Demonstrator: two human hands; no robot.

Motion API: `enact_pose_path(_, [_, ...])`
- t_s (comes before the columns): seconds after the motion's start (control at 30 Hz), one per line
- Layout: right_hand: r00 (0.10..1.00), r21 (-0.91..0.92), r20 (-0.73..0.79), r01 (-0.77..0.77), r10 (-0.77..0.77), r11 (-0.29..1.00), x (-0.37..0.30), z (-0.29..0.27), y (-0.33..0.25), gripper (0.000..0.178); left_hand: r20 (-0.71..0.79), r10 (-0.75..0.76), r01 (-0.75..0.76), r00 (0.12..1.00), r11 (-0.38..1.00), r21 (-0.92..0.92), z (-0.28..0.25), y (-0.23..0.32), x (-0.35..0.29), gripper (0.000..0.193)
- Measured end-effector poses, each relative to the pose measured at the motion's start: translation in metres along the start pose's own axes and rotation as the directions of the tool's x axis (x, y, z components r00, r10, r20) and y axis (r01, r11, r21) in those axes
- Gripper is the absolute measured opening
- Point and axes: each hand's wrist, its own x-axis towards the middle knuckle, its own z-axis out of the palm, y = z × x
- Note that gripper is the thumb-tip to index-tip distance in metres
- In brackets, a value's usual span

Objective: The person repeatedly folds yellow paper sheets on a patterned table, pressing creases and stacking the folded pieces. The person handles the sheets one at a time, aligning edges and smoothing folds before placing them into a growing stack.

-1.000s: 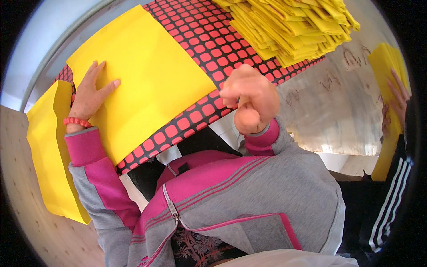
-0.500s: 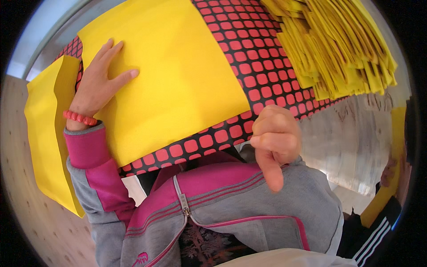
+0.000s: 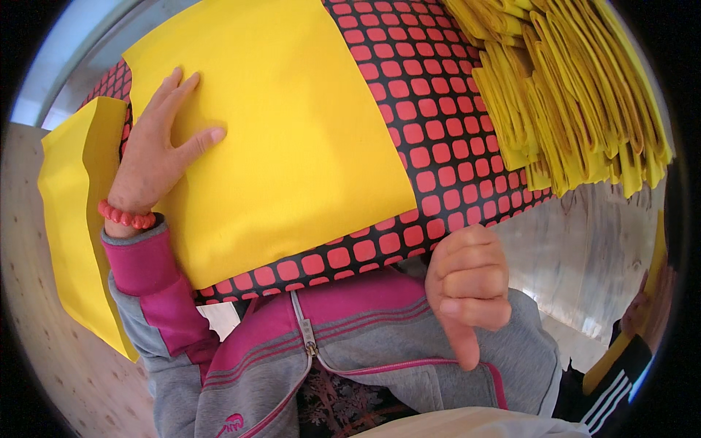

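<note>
A large yellow sheet (image 3: 292,139) lies flat over a red-and-black patterned table cover (image 3: 431,146). My left hand (image 3: 157,146) rests on the sheet's left part, fingers apart and thumb stretched to the right; a red bead bracelet (image 3: 128,214) circles that wrist. My right hand (image 3: 471,281) is in the air by the table's near edge, in front of my jacket. Its fingers are curled into a fist, its thumb points down, and I see nothing in it.
Many folded yellow pieces (image 3: 577,95) are stacked at the far right of the table. At the left, another yellow sheet (image 3: 77,212) hangs past the table's side. A person in dark clothing with white stripes (image 3: 613,394) is at the lower right.
My right hand has come down and toward me, away from the table edge, still in a fist. The left hand stays on the sheet. The view has shifted slightly.
</note>
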Motion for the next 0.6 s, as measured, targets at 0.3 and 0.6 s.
enact_pose_path(0.3, [0.966, -0.038, 0.158, -0.203, 0.206, 0.978, 0.014, 0.000, 0.006, 0.041, 0.004, -0.002, 0.002, 1.000, 1.000, 0.010, 0.001, 0.000, 0.000, 0.075])
enact_pose_path(0.6, [0.960, -0.247, 0.052, -0.256, 0.276, 0.935, 0.014, 0.009, 0.000, 0.024, -0.008, -0.022, 0.023, 1.000, 0.997, 0.068, -0.001, 0.004, 0.000, 0.079])
